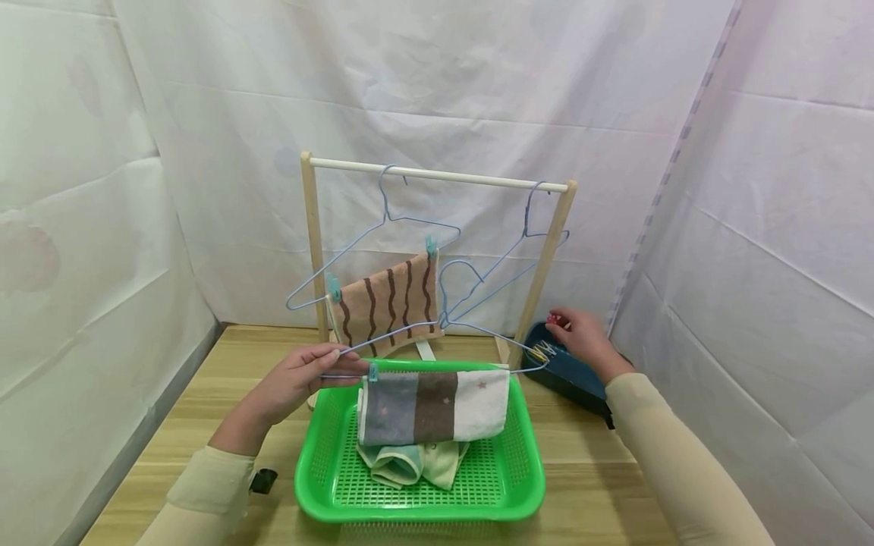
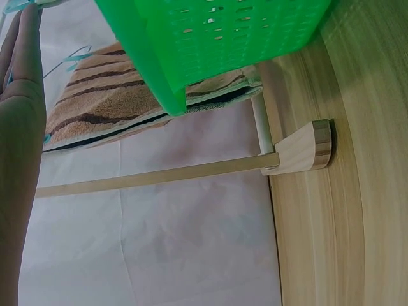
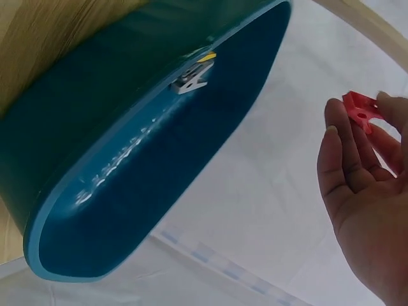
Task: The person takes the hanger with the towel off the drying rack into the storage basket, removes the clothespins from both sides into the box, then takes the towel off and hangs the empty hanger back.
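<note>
My left hand (image 1: pixel 297 379) pinches the left corner of a blue wire hanger (image 1: pixel 403 331) above the green basket. From its lower bar hangs a grey, brown and white towel (image 1: pixel 435 407), with a light-blue clothespin (image 1: pixel 373 372) at its left end. Above the dark blue bin at right, my right hand (image 1: pixel 586 341) pinches a red clothespin (image 3: pixel 361 112) between thumb and fingers. Inside that bin (image 3: pixel 146 166), a grey clothespin and a bit of yellow show in the right wrist view. The left wrist view shows only part of my left hand (image 2: pixel 22 95).
The green basket (image 1: pixel 419 513) holds folded pale cloths (image 1: pixel 403 464). Behind stands a rack with a white rail (image 1: pixel 444 175) and wooden posts. A brown striped towel (image 1: pixel 385 303) hangs there from a hanger by two light-blue clothespins; another hanger (image 1: pixel 526 220) hangs at right.
</note>
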Tool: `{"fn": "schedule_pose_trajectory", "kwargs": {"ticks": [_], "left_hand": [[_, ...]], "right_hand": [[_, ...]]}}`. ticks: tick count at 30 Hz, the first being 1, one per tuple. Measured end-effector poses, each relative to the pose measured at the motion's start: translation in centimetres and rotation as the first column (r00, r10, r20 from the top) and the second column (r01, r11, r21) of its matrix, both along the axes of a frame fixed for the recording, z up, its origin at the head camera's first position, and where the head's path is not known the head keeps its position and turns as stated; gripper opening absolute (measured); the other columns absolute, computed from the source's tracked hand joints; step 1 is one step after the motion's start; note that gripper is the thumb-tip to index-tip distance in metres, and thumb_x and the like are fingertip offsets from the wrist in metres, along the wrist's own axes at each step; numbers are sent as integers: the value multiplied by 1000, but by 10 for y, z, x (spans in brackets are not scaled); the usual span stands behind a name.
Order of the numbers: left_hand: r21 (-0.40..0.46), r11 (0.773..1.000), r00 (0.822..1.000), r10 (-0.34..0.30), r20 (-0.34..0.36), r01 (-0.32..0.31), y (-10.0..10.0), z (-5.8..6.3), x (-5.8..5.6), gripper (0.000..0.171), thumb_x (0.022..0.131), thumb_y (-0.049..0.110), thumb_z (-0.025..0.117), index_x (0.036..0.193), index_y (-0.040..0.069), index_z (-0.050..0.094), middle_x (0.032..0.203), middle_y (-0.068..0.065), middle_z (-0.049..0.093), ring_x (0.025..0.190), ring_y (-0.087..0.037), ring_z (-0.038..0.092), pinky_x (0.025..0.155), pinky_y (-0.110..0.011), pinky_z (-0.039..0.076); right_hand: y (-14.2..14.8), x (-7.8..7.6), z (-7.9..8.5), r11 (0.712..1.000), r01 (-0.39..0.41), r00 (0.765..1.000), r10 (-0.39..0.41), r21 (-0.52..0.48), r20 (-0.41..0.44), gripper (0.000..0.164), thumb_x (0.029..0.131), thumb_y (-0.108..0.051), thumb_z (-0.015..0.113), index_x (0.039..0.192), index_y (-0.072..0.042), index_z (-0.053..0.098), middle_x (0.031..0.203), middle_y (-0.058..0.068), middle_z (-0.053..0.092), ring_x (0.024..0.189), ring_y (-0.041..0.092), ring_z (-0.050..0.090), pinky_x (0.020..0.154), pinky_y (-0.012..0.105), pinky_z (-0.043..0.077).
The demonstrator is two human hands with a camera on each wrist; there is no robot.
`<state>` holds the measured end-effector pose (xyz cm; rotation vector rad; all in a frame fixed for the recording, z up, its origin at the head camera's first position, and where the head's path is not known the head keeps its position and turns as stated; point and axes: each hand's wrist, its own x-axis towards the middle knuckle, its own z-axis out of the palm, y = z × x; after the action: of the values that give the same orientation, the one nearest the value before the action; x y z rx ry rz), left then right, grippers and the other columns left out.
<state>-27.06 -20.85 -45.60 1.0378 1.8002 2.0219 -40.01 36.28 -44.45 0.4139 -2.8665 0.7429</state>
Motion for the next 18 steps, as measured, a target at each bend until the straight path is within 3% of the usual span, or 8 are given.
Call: {"fn": "schedule_pose_trajectory", "kwargs": {"ticks": [4, 12, 18], "left_hand": [[-4, 1000, 1000, 2, 1, -2, 0, 0, 0, 39, 122, 5, 32, 141, -18, 57, 140, -19, 74, 131, -28, 72, 111, -46, 60], [-7, 1000, 1000, 2, 10, -2, 0, -1, -1, 39, 122, 6, 33, 141, -15, 59, 140, -19, 74, 132, -29, 72, 111, -47, 59], [-13, 1000, 1000, 8, 15, -8, 1, -2, -1, 39, 122, 7, 33, 141, -13, 60, 140, -18, 74, 131, -27, 72, 111, -47, 59]], "right_hand": [[0, -6, -4, 1000, -4, 999, 3, 30, 42, 40, 111, -12, 70, 147, 2, 64, 125, 25, 73, 113, 42, 70, 96, 61, 63], [-4, -14, -7, 998, -9, 994, 2, 68, 110, 44, 108, -10, 72, 149, 3, 63, 126, 24, 74, 113, 39, 71, 98, 60, 63], [-4, -19, -16, 995, -41, 996, 33, 86, 87, 27, 104, -5, 75, 127, 6, 70, 110, 20, 74, 99, 35, 70, 89, 56, 63]]}}
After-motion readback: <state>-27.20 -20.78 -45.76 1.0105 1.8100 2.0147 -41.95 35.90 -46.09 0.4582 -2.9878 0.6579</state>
